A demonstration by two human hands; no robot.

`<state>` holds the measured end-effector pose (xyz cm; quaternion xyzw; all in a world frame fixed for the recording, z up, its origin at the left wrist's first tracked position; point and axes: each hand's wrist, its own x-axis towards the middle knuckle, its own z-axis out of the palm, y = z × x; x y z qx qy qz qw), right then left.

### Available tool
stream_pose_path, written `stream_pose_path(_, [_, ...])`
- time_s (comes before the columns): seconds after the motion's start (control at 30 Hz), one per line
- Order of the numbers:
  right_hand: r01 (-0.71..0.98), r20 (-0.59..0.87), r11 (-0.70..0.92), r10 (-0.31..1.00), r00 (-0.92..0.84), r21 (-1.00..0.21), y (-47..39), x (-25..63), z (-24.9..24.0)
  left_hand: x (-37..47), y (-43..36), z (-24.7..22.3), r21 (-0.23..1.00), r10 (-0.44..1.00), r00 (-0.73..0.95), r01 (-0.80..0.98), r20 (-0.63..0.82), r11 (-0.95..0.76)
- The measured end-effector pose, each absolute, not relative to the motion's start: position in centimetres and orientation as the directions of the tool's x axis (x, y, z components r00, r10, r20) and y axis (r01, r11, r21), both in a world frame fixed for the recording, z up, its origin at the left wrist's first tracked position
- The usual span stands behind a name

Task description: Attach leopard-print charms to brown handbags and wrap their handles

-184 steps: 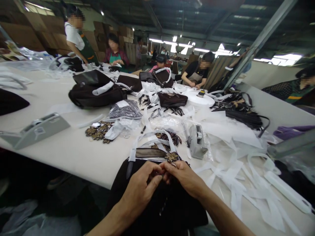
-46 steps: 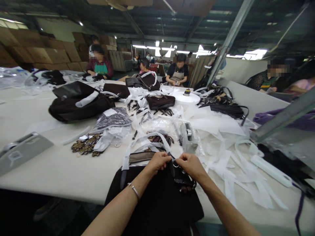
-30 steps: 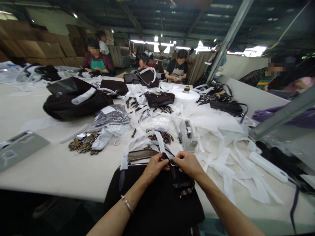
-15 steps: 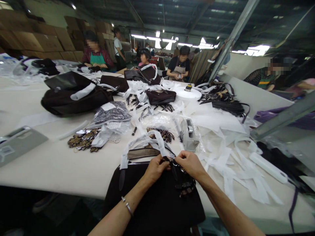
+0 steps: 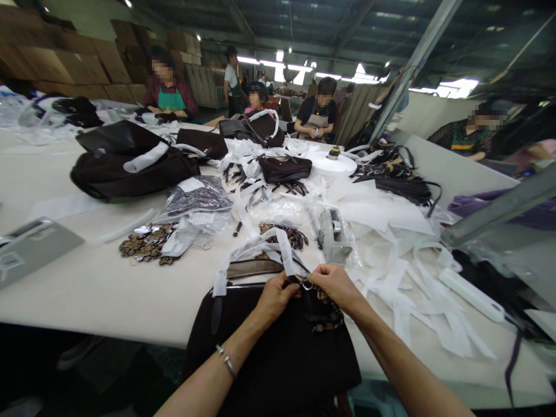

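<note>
2 hands [image 5: 274,298] [image 5: 336,284] on blk bag [image 5: 282,359], cluttered wht tbl [image 5: 125,295], stacked ctns [image 5: 69,65] behind.

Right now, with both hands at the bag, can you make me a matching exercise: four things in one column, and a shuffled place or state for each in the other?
Things
1. Right hand
2. Handles of the front black bag
3. Patterned charms
4. Silver-coloured bracelet

Places or states
A. Worn on the left forearm
B. Piled beside a plastic packet
C. Wrapped in white
D. Fingertips at a metal ring

Right pairs
1-D
2-C
3-B
4-A
</note>
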<state>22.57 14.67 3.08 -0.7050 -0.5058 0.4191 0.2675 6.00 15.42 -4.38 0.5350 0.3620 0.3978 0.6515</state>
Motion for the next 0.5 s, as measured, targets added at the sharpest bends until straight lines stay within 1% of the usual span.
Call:
stream_pose_path(0.1, [0.481,-0.307,-0.337,0.941,0.141,-0.809,14.6,22.4,3.2,6.0,15.3,-4.4,0.988,0.907,0.420,-0.123,-0.032,0.092])
stream_pose_path(0.27, [0.497,-0.278,-0.321,0.947,0.161,-0.806,14.5,22.6,2.6,6.0,15.3,-4.2,0.982,0.907,0.417,-0.135,-0.063,0.130])
stream_pose_path(0.5, [0.530,-0.243,-0.303,0.953,0.181,-0.792,14.3,23.0,2.2,6.0,15.3,-4.1,0.982,0.911,0.409,-0.148,-0.044,0.114])
